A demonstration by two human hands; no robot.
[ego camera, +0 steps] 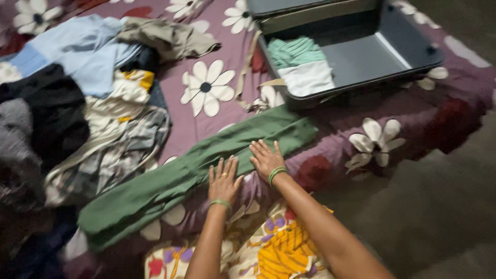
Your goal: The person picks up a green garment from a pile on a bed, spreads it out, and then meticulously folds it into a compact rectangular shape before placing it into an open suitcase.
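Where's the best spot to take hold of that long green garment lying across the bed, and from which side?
Probably the end of the green garment nearest the suitcase: it lies flat and bare on the bedspread. Come from the bed's near edge, where the left hand and right hand already press it flat.

Both palms lie flat — left hand (223, 180) and right hand (265, 158) — on a long green garment (186, 175) stretched across the flowered bed (206, 87).
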